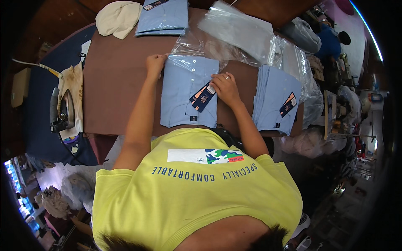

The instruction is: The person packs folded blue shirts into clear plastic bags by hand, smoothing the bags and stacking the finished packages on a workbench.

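A folded light-blue shirt (178, 94) lies on the brown table in front of me, its far end inside the mouth of a clear plastic bag (188, 46). My left hand (155, 67) is closed at the shirt's far left corner, pinching the edge of the bag. At the shirt's right edge my right hand (226, 88) grips with bent fingers, its thumb hidden. Beside those fingers a dark hang tag (203, 98) with an orange stripe lies slanted on the shirt.
More folded blue shirts (272, 100) are stacked at the right. Bagged shirts (162, 19) and a cream cloth (118, 19) lie at the far side. Clear bags (238, 29) spread at far right. On the left, an iron (66, 109) rests on a stained cloth (74, 81).
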Motion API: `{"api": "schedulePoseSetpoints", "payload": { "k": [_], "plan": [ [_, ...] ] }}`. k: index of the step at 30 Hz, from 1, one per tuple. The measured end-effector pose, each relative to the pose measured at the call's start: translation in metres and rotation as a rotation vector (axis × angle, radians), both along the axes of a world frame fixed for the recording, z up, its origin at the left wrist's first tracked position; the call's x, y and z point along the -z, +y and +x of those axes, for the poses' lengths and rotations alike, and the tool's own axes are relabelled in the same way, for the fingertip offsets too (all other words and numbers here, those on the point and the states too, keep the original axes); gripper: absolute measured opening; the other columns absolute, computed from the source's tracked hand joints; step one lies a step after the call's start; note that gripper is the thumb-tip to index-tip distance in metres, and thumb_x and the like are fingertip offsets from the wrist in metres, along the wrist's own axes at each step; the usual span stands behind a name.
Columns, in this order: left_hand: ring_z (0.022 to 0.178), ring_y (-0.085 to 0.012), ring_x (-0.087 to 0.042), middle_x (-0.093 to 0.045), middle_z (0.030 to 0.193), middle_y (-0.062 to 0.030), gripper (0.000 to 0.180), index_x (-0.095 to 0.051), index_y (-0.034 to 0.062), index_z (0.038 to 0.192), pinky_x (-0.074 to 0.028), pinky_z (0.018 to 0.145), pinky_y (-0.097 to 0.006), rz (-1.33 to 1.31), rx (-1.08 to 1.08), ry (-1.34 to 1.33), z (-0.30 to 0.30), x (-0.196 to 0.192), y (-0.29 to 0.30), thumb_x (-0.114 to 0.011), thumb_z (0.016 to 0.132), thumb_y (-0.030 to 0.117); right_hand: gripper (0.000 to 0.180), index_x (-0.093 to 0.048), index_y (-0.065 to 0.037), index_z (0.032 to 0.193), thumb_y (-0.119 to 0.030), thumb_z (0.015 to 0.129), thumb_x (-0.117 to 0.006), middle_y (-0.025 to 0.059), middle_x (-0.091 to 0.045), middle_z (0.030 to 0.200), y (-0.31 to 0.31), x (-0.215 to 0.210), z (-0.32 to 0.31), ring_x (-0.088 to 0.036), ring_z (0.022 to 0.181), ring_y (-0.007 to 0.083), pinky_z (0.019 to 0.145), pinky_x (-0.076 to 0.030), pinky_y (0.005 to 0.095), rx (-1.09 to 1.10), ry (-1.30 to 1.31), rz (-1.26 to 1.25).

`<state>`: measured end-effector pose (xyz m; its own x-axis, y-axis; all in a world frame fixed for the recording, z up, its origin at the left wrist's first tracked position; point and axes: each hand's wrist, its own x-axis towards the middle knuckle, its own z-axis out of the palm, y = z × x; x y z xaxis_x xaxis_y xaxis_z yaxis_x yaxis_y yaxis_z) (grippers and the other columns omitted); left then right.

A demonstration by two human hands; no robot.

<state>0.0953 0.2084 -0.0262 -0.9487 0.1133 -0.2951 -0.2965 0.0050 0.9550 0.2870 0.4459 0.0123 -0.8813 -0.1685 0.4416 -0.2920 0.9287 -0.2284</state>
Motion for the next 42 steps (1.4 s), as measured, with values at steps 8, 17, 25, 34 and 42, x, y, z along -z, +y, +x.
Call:
{"api": "schedulePoseSetpoints", "payload": {
  "k": [8, 17, 25, 34, 42],
  "plan": [
    [0.067, -0.0128, -0.061, -0.065, 0.086, -0.0061, 0.027, -0.057, -0.0019, 0.101, -0.049, 0.056, -0.021, 0.312, -0.058, -0.345, 0.007, 0.006, -0.023, -0.069, 0.08, 0.009, 0.01, -0.062, -0.01, 0.086, -0.02, 0.082, -0.063, -0.0006, -0.064, 0.099, 0.0, 0.005, 0.001, -0.058, 0.094, 0.0172, 0.094, -0.036, 0.0422, 0.001, -0.02, -0.042],
    [0.068, -0.0121, -0.062, -0.063, 0.082, -0.0093, 0.029, -0.051, -0.0014, 0.099, -0.051, 0.058, -0.019, 0.053, 0.067, -0.216, 0.047, -0.01, -0.046, -0.069, 0.076, 0.001, 0.01, -0.064, -0.01, 0.085, -0.02, 0.082, -0.063, -0.0007, -0.067, 0.101, 0.003, 0.013, 0.018, -0.06, 0.097, 0.016, 0.096, -0.034, 0.0418, 0.032, -0.059, -0.188],
    [0.065, -0.0095, -0.059, -0.061, 0.077, -0.0055, 0.03, -0.052, -0.0017, 0.098, -0.047, 0.055, -0.018, -0.06, 0.136, -0.192, 0.096, -0.024, -0.066, -0.071, 0.075, 0.003, 0.01, -0.065, -0.008, 0.081, -0.018, 0.08, -0.065, 0.002, -0.068, 0.099, 0.003, 0.016, 0.046, -0.061, 0.099, 0.0192, 0.093, -0.039, 0.0397, 0.008, -0.088, -0.351],
    [0.062, -0.0081, -0.057, -0.06, 0.074, -0.0029, 0.027, -0.053, 0.0004, 0.098, -0.046, 0.057, -0.018, -0.001, 0.129, -0.275, 0.151, -0.028, -0.083, -0.07, 0.077, 0.002, 0.011, -0.067, -0.006, 0.082, -0.014, 0.075, -0.07, 0.005, -0.069, 0.098, -0.007, 0.023, 0.093, -0.062, 0.099, 0.0235, 0.088, -0.043, 0.0366, 0.028, -0.2, -0.605],
    [0.077, -0.0115, -0.061, -0.063, 0.084, -0.0064, 0.03, -0.056, -0.0028, 0.099, -0.049, 0.07, -0.022, -0.244, 0.462, -0.237, 0.162, -0.032, -0.112, -0.072, 0.075, 0.004, 0.016, -0.067, -0.005, 0.09, -0.019, 0.082, -0.067, 0.006, -0.068, 0.097, 0.007, 0.01, 0.11, -0.062, 0.092, 0.0165, 0.083, -0.046, 0.0308, 0.054, -0.66, -1.005]
  ]
}}
